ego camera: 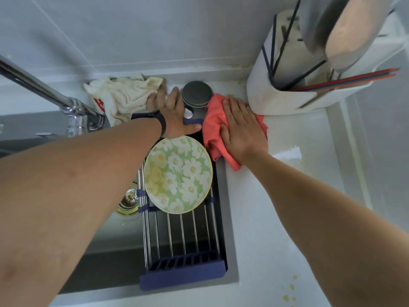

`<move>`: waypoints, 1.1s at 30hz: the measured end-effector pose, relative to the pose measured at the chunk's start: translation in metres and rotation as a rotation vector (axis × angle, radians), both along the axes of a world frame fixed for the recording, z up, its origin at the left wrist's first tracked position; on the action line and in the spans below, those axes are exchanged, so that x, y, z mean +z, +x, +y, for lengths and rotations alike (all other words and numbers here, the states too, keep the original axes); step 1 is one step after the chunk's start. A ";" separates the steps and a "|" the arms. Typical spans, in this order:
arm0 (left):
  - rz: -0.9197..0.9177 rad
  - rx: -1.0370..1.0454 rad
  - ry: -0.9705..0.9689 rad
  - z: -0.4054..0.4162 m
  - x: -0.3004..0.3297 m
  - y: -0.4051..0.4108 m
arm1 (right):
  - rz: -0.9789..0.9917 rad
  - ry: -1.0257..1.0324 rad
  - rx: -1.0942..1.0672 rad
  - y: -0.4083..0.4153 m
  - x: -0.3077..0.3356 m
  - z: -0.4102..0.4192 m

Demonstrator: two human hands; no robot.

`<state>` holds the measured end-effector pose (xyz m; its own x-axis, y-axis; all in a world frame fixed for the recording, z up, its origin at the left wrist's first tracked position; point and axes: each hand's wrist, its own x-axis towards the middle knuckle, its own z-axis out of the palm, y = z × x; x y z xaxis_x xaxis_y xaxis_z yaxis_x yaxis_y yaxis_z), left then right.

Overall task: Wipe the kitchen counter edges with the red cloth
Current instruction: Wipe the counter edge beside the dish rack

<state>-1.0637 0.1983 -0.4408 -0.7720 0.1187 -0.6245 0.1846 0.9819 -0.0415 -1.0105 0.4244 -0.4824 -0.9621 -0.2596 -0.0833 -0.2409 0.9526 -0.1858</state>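
- Both forearms fill the near view, reaching away over the sink (106, 251) toward the back wall.
- Across the sink sits a blue-ended drying rack (183, 247) with a green flowered plate (178, 176) leaning on its far half.
- Right of the plate, the table (276, 218) runs alongside the sink; yellow drips spot its near part.
- Just past the plate on the right, the right hand (241, 131) lies flat, fingers (230, 111) spread and extended, pressing the red cloth (212, 127) onto the table rim rather than gripping it.
- Bunched and soft, the cloth looks light and limp; it should slide best under a flat palm, and a pinch at a loose corner would lift it.
- Left of the cloth, the left hand (174, 111) rests open, fingertips on a cream towel (124, 96).
- Beyond the cloth stand a round metal lid (196, 94) and a white utensil holder (298, 85).
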 end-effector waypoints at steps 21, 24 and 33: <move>0.463 0.270 0.370 0.065 0.038 0.094 | -0.057 -0.058 -0.149 0.197 0.011 0.051; 0.446 0.404 0.749 0.123 0.035 0.168 | -0.091 -0.085 -0.174 0.222 0.012 0.053; 0.605 0.173 0.622 0.157 -0.025 0.247 | -0.066 -0.113 -0.280 0.241 0.014 0.068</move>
